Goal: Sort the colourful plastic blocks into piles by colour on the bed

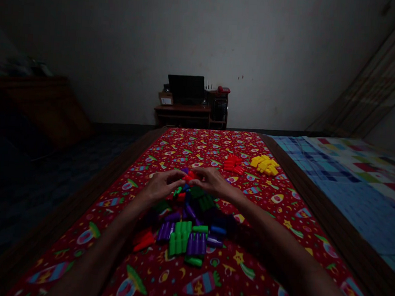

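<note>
My left hand (pixel 162 184) and my right hand (pixel 210 181) meet over the middle of the table, fingertips pinched on a small red plastic block (pixel 189 176) between them. A purple block (pixel 184 170) shows just behind the fingertips. Below the hands lies a mixed pile of plastic building blocks: joined green blocks (pixel 178 244), joined purple blocks (pixel 196 245), a blue block (pixel 218 230) and, at the left, red blocks (pixel 144 240). Dark green blocks (pixel 203 199) lie in shadow close under my right hand. How the held piece is joined is too small to tell.
Farther back on the right are a group of red blocks (pixel 233 164) and a group of yellow blocks (pixel 265 164). A red patterned cloth (pixel 204 144) covers the table. A bed with a blue checked sheet (pixel 319 173) adjoins on the right; a desk with a monitor (pixel 187 89) stands by the wall.
</note>
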`<act>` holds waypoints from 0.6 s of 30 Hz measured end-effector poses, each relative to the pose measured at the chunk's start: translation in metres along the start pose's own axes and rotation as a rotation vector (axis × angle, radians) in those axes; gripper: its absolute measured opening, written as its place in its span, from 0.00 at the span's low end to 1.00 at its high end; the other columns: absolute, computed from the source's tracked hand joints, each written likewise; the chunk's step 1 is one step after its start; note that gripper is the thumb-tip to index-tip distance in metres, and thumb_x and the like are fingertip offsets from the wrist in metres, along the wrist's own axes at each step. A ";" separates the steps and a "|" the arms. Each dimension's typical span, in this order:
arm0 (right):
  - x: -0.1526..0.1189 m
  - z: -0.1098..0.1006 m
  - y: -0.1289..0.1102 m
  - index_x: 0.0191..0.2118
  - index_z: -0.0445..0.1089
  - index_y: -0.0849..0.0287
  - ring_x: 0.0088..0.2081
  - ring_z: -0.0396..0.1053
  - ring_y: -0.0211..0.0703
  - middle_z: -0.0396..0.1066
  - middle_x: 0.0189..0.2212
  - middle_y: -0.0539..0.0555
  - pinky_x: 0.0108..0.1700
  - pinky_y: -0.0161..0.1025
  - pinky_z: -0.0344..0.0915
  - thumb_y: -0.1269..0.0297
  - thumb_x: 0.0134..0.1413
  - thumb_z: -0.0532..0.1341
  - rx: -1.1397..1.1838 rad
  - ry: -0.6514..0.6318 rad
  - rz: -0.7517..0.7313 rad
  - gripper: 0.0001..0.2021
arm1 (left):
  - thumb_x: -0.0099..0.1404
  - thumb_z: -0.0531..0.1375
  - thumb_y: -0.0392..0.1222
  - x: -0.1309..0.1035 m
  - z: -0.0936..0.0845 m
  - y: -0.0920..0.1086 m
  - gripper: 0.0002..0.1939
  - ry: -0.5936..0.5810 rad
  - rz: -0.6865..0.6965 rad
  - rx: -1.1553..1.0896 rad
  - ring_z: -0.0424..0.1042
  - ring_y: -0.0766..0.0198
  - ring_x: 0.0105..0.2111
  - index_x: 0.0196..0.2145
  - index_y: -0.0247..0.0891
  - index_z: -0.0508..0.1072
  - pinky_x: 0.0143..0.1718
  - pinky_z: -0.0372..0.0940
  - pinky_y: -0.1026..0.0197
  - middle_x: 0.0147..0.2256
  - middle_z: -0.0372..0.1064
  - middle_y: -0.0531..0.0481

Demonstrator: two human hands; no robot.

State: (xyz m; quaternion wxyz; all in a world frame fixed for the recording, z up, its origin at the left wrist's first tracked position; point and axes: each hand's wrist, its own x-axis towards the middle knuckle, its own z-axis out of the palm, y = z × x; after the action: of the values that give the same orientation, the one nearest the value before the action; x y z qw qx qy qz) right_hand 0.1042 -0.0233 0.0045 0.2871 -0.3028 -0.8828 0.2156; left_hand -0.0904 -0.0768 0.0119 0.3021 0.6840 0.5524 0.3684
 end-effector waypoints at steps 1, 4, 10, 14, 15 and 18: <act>0.002 -0.006 0.010 0.37 0.74 0.62 0.27 0.62 0.34 0.69 0.25 0.48 0.30 0.31 0.51 0.60 0.56 0.60 -0.009 0.034 0.036 0.11 | 0.53 0.61 0.52 0.000 0.000 -0.001 0.19 0.015 0.011 0.012 0.74 0.56 0.38 0.38 0.38 0.75 0.39 0.67 0.57 0.38 0.76 0.46; 0.003 -0.034 0.049 0.33 0.73 0.63 0.27 0.62 0.35 0.69 0.24 0.49 0.29 0.31 0.51 0.58 0.57 0.58 -0.092 0.154 0.201 0.13 | 0.53 0.60 0.49 0.001 -0.006 -0.009 0.14 -0.065 -0.026 0.184 0.74 0.56 0.37 0.34 0.40 0.76 0.37 0.67 0.58 0.36 0.76 0.47; -0.016 -0.064 0.120 0.36 0.75 0.65 0.33 0.68 0.41 0.75 0.30 0.56 0.35 0.34 0.59 0.61 0.56 0.58 -0.376 0.232 0.495 0.13 | 0.51 0.61 0.42 -0.001 0.002 -0.032 0.14 -0.265 0.009 0.504 0.71 0.54 0.43 0.38 0.41 0.77 0.44 0.65 0.58 0.39 0.73 0.46; -0.026 -0.058 0.128 0.46 0.74 0.66 0.42 0.71 0.47 0.76 0.40 0.60 0.43 0.37 0.63 0.65 0.55 0.58 -0.414 0.284 0.563 0.16 | 0.55 0.60 0.41 -0.004 0.017 -0.035 0.13 -0.249 0.084 0.701 0.68 0.53 0.46 0.39 0.39 0.77 0.46 0.63 0.58 0.43 0.68 0.42; -0.027 -0.057 0.127 0.49 0.72 0.66 0.44 0.71 0.48 0.76 0.42 0.62 0.45 0.38 0.64 0.65 0.55 0.58 -0.426 0.303 0.571 0.17 | 0.57 0.59 0.41 -0.005 0.020 -0.034 0.12 -0.239 0.101 0.739 0.68 0.54 0.45 0.38 0.38 0.77 0.45 0.63 0.58 0.42 0.68 0.42; -0.026 -0.059 0.117 0.52 0.70 0.66 0.47 0.71 0.50 0.74 0.46 0.64 0.48 0.41 0.63 0.67 0.57 0.57 -0.453 0.334 0.574 0.19 | 0.61 0.55 0.43 -0.005 0.016 -0.031 0.11 -0.236 0.138 0.780 0.69 0.55 0.41 0.36 0.39 0.77 0.41 0.63 0.58 0.39 0.68 0.43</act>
State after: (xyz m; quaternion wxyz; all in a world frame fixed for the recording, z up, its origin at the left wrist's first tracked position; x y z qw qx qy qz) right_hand 0.2070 0.0558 -0.0265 0.2808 -0.6235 -0.7288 0.0348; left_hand -0.0939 -0.0757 -0.0236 0.0560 0.8204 0.5648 0.0697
